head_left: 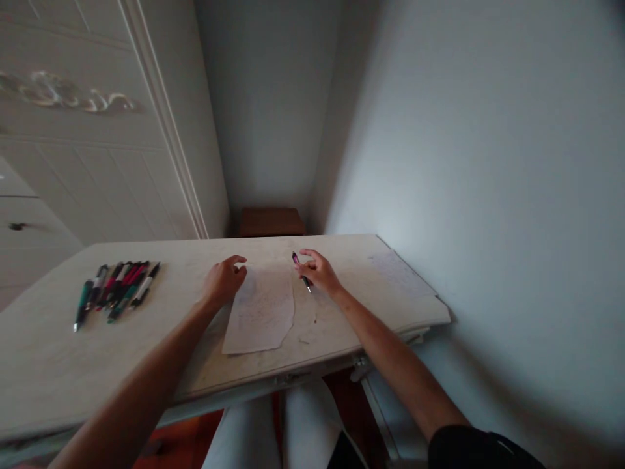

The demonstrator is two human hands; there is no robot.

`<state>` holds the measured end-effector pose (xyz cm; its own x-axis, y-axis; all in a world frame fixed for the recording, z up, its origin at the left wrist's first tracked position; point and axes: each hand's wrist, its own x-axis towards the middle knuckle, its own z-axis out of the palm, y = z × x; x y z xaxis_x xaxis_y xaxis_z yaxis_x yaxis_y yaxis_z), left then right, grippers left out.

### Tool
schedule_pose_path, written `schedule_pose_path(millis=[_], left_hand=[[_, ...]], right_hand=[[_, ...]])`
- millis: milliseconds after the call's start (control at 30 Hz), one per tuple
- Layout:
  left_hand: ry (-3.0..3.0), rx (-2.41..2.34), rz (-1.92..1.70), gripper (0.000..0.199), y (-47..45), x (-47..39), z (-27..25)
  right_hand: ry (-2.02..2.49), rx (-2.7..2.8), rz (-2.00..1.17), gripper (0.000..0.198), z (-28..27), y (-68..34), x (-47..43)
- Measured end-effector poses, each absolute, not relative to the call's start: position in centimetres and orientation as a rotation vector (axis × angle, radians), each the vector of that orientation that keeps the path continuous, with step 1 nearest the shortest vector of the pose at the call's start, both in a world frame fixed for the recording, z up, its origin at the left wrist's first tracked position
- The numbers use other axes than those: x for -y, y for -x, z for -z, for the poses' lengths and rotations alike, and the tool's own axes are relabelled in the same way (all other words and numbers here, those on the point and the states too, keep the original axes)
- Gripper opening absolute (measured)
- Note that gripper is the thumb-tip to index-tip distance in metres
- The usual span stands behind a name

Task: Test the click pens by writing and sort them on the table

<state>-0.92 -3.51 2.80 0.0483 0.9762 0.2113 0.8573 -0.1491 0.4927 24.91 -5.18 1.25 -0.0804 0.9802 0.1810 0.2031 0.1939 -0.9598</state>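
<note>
While the right hand (319, 271) pinches a pen (306, 284) just below the frame's centre, the left hand (224, 281) is loosely curled, thumb and forefinger apart.
Between the hands, a marked sheet (263, 309) lies on the pale counter (180, 277), lower centre; loose pens (133, 276) cluster at left, another sheet (403, 273) right of centre.

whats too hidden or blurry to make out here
Head view:
Middle paper: writing too faint and small to read.
Far-right paper: writing too faint and blurred.
Held pen: middle hidden by the right hand.
Pen pile: exact count, as pens overlap.
Left arm: upper part cut off by bottom edge.
</note>
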Motion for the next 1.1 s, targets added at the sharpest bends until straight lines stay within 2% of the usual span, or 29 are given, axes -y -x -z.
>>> schedule_pose_path(millis=[333, 433, 533, 600, 767, 933, 1100], left_hand=[[-2.104, -1.834, -0.642, 0.04, 1.2, 3.1, -2.6], [-2.117, -1.858, -0.633, 0.039, 1.2, 2.9, -2.4], [-2.147, -1.889, -0.587, 0.038, 1.0, 2.9, -2.4], [-2.174, -1.895, -0.548, 0.038, 0.8, 3.0, -2.5], [-2.217, -1.882, -0.515, 0.038, 0.8, 3.2, -2.4], [-2.205, -1.899, -0.534, 0.036, 0.9, 3.1, -2.3], [-2.149, -1.847, -0.631, 0.034, 1.1, 3.0, -2.2]], right_hand=[[1.207, 1.512, -0.733, 0.028, -0.4, -27.0, 3.9], [1.435, 1.54, -0.583, 0.026, -0.6, -28.9, 3.9], [1.845, 1.604, -0.203, 0.023, -1.3, -31.5, 4.3], [1.951, 1.598, -0.125, 0.019, -1.8, -33.3, 4.5], [2.156, 1.588, -0.107, 0.018, -2.4, -36.3, 4.8], [2.211, 1.569, -0.039, 0.034, -2.5, -36.5, 4.9], [2.08, 1.609, 0.007, 0.041, -2.7, -35.2, 5.5]])
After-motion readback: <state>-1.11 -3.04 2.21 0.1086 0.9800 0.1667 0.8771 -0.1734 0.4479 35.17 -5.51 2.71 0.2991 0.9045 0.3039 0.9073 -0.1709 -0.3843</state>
